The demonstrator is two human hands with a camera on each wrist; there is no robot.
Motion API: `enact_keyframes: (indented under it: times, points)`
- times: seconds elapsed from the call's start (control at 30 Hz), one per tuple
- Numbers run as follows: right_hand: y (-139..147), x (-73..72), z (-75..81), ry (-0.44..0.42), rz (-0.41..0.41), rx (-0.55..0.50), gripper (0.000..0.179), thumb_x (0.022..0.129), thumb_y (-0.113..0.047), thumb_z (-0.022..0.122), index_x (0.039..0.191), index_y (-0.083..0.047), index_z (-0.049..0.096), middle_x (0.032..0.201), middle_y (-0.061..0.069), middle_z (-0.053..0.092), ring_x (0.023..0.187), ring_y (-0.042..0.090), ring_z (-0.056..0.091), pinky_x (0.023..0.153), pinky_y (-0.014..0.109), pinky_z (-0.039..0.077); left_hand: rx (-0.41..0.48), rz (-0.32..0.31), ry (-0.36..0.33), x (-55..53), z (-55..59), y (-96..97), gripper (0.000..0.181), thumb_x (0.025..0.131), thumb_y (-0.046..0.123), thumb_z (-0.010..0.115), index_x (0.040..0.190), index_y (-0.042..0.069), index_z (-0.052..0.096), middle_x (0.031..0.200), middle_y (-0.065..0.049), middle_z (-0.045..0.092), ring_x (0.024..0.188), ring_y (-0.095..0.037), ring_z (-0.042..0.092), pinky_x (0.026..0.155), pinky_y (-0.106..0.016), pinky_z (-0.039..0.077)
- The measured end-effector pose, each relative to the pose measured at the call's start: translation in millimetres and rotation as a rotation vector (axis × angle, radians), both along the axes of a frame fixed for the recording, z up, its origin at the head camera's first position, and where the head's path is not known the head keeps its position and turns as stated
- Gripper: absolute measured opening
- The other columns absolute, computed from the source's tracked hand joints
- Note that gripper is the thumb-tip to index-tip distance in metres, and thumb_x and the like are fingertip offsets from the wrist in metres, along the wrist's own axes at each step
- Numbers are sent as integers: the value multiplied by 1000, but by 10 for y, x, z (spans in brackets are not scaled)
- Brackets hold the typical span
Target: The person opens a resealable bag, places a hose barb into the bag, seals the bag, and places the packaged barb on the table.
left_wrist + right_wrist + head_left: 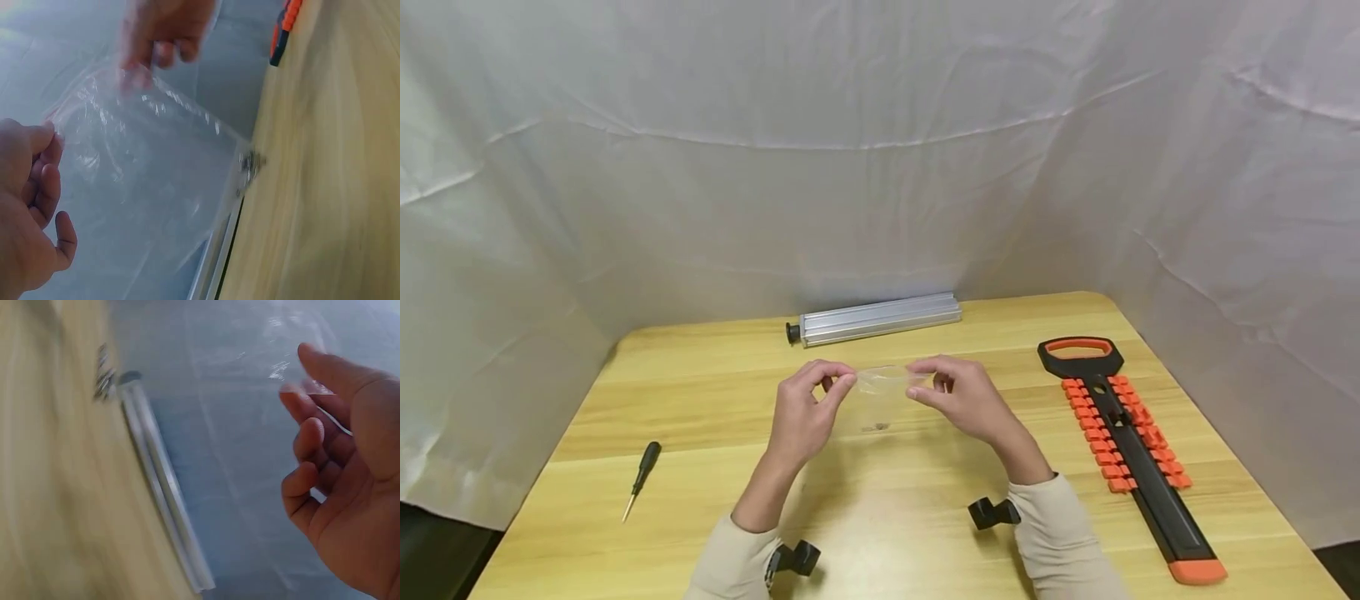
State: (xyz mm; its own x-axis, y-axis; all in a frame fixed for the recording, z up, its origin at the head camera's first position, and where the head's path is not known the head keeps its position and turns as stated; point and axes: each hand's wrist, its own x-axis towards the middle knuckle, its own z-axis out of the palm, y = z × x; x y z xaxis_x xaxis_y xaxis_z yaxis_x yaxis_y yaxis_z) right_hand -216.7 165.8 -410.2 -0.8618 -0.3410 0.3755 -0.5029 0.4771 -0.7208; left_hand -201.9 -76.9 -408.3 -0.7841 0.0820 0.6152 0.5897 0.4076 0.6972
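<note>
A clear plastic zip bag (880,404) hangs above the table, with a few small metal pieces (250,162) gathered at its bottom; they are too small and blurred to name. My left hand (803,410) pinches one upper corner of the bag (150,162) between thumb and forefinger. At the opposite upper corner is my right hand (966,398), its thumb and forefinger apart. In the right wrist view the bag's edge lies by the right hand's (350,444) forefinger, and the other fingers are loosely bent.
A silver aluminium profile (880,320) with a black knob lies at the table's back edge. To the left is a dark-handled screwdriver (643,477). A black and orange socket rack (1131,450) lies on the right. Pale curtains (865,208) surround the wooden table (700,500).
</note>
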Motion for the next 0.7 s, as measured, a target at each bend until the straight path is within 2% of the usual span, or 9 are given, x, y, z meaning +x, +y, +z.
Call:
enact_keyframes:
  times: [0.13,0.27,0.37,0.43,0.57,0.7]
  points:
    - [-35,-36,-105,12,24,45,11,89,-23,70,96,-16,75,77,-7,65,62,7,47,54,22,42,46,-1,-7,-21,11,20,9,91,14,67,88,6,71,80,-4,68,70,-9,51,59,-20,41]
    - [-51,-38,-115,84,30,93,9,89,-21,69,84,-16,73,66,-7,57,60,5,45,53,20,40,5,51,38,-47,30,26,10,92,14,66,85,7,69,79,-3,67,72,-11,50,64,-23,41]
    - [-57,-21,-75,137,18,143,9,89,-21,70,82,-15,72,70,-7,61,62,3,47,55,19,41,-24,83,56,-57,36,22,9,92,13,66,84,7,67,78,-2,66,74,-12,50,65,-23,40]
    - [-56,-5,-40,146,-13,148,8,87,-22,72,88,-15,74,74,-7,64,64,4,48,55,20,41,-12,76,33,-54,40,22,9,92,12,66,84,7,66,78,-3,65,74,-12,50,65,-23,41]
    - [-40,18,18,115,-86,36,14,87,-23,73,99,-17,74,76,-8,64,65,7,47,55,21,39,28,63,-31,-40,50,31,11,93,15,65,86,6,66,77,-4,63,75,-12,50,66,-24,42]
    - [-38,33,60,126,-89,-98,8,90,-19,69,95,-18,74,73,-8,62,63,9,45,56,22,39,77,54,-74,-37,37,47,14,93,18,64,86,6,67,76,-4,62,75,-12,49,67,-23,42]
